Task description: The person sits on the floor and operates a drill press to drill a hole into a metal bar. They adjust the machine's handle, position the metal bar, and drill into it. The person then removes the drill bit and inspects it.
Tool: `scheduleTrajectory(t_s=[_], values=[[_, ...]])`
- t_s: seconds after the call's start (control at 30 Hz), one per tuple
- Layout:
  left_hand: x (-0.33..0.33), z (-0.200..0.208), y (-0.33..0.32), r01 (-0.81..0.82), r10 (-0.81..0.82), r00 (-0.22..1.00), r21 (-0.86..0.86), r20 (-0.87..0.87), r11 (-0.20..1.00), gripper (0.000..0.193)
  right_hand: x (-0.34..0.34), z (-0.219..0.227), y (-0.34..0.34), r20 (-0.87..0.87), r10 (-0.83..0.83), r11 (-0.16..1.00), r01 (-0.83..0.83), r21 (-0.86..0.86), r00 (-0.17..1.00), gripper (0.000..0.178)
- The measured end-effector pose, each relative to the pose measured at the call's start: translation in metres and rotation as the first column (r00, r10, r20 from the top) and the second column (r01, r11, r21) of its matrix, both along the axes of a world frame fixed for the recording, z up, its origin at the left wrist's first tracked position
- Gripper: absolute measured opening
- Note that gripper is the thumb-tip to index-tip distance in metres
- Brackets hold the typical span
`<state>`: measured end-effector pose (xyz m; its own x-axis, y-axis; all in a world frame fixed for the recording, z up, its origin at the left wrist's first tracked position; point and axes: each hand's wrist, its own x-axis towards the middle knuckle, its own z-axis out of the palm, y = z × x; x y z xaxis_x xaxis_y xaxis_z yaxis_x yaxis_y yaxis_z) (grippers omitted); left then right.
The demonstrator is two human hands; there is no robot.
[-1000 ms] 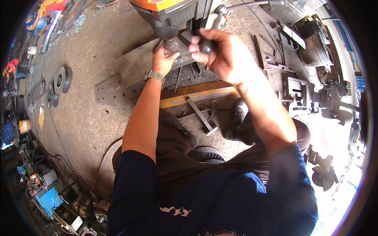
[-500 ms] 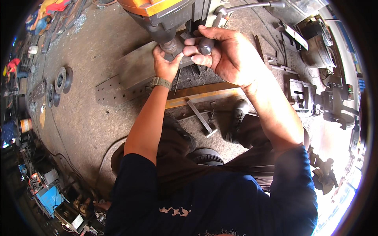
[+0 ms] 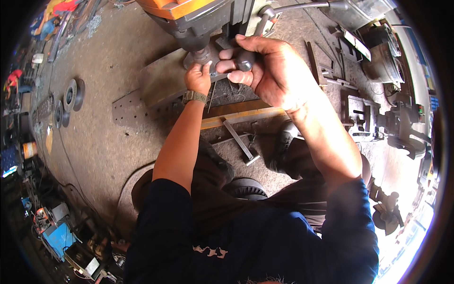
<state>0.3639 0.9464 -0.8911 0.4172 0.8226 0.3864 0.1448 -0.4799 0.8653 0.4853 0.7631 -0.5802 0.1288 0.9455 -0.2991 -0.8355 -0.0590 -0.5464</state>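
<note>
An orange-and-black drill machine [image 3: 189, 23] stands at the top, its metal spindle [image 3: 202, 55] pointing down at a flat steel plate [image 3: 158, 85]. My left hand [image 3: 197, 79], a watch on its wrist, is just below the spindle. Its thumb lies along the curled fingers; what they pinch, if anything, is hidden. My right hand [image 3: 272, 68] is turned palm up, its fingers curled around the black knob end of the drill's lever handle [image 3: 245, 60]. The thumb reaches past the lever.
A perforated steel strip [image 3: 132, 108] and an orange-edged beam [image 3: 241, 113] lie by the plate. A T-shaped metal piece [image 3: 240, 141] rests on the floor between my feet. Metal wheels [image 3: 70, 97] lie left; a vise-like machine [image 3: 362, 116] and a bucket [image 3: 382, 64] stand right.
My left hand has drawn its thumb and fingers together and slipped slightly down from around the spindle. The right hand keeps its hold on the lever, barely shifted.
</note>
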Motion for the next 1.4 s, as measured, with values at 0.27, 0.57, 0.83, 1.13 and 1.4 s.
scheduleTrajectory(t_s=[0.27,0.57,0.83,1.13,1.4], values=[[-0.005,0.036,-0.018,-0.085,0.104,0.975,0.103,-0.197,0.991,0.016,0.011,0.007,0.0,-0.163,0.017,0.987,0.01,0.163,0.986,0.021],[-0.006,0.036,-0.014,-0.085,0.089,0.956,0.029,-0.279,0.996,0.019,0.01,0.025,0.006,-0.289,-0.126,0.98,0.164,0.11,0.949,0.022],[-0.008,0.042,-0.01,-0.014,0.013,0.937,-0.002,-0.349,1.0,0.023,0.011,0.013,0.005,-0.317,-0.155,0.982,0.18,0.05,0.936,0.02],[-0.01,0.049,-0.011,0.038,-0.05,0.939,-0.042,-0.34,0.998,0.024,0.009,0.019,0.001,-0.371,-0.161,0.976,0.204,0.077,0.914,0.023],[-0.009,0.039,-0.008,0.057,-0.04,0.97,0.064,-0.24,0.996,0.019,0.016,0.004,0.001,-0.267,0.082,0.961,-0.004,0.278,0.96,0.029]])
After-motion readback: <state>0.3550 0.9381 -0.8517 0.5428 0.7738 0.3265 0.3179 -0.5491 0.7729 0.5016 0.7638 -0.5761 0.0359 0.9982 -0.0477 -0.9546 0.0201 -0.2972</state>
